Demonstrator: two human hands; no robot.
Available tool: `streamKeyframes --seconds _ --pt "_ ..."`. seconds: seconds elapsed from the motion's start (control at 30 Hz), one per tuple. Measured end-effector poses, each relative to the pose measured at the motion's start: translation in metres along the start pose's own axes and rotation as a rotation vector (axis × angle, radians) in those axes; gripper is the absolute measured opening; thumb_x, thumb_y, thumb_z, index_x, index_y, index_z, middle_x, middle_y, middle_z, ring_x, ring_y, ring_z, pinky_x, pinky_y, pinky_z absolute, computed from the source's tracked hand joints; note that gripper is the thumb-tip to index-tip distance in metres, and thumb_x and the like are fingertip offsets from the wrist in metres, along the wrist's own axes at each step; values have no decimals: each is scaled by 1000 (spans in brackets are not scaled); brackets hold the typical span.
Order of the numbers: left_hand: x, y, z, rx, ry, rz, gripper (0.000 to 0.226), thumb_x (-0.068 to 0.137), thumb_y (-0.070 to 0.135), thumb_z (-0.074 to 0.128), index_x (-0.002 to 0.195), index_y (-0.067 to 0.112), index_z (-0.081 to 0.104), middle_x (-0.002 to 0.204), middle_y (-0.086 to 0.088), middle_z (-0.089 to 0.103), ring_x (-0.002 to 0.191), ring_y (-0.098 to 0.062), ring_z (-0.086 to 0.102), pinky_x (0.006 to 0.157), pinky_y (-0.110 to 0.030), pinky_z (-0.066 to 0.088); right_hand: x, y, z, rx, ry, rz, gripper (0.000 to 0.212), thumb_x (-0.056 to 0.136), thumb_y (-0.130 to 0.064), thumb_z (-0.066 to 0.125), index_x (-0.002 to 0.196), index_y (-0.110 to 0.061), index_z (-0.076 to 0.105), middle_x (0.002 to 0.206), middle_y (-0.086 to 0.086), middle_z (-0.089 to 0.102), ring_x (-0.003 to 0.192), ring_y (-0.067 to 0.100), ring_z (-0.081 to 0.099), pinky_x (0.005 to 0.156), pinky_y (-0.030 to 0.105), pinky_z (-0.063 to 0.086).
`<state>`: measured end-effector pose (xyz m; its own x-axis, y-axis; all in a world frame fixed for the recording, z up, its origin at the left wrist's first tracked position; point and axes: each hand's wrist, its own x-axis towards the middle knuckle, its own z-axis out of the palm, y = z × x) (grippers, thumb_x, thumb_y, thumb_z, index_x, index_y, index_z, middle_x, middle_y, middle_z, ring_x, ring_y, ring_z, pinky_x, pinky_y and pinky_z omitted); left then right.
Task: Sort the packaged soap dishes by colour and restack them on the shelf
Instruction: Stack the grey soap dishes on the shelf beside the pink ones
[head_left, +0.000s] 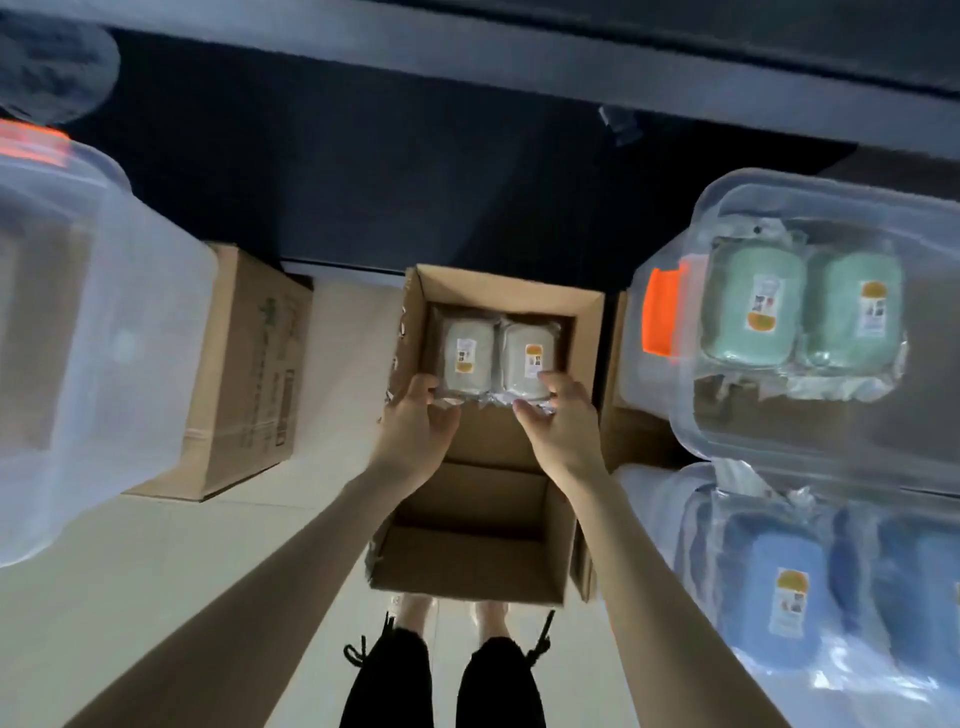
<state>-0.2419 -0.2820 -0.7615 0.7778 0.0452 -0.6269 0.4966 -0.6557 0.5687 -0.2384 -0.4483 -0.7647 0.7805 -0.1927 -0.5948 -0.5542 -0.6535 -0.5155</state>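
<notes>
1. The left hand (415, 415) had its fingers curled round the near left corner of a pack of pale grey soap dishes (496, 353).
2. The right hand (561, 421) pinched the near right edge of the same pack between thumb and fingers.
3. The pack held two dishes side by side in clear wrap, each with a small label, and lay over the far end of an open cardboard box (467, 566) on the floor (156, 561). Whether it rested inside the box or was held above it could not be told.
4. To the right, a clear bin (727, 431) with an orange latch (662, 312) held the green soap dishes (795, 312), two side by side.
5. Nearer the person on that side, a second clear bin (670, 499) held the blue soap dishes (774, 582).
6. To the left stood a blurred clear container (104, 338), with a closed cardboard box (249, 374) between it and the open one.
</notes>
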Motion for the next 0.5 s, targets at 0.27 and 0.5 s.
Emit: streamKeyframes --seconds 0.27,0.5 --pt "102 -69 95 -174 33 -234 52 91 38 61 132 11 44 128 -7 58 107 -20 57 85 -33 48 92 79 79 -8 81 88 67 89 -52 59 144 -20 38 147 1 43 141 22 30 113 45 30" --pt "158 -99 143 -389 64 -346 93 79 61 62 149 16 21 145 -4 43 131 -26 42 106 -47 38 137 114 123 341 113 266 92 90 -48 59 155 -18 0 160 3 19 143 23 27 104 22 20"
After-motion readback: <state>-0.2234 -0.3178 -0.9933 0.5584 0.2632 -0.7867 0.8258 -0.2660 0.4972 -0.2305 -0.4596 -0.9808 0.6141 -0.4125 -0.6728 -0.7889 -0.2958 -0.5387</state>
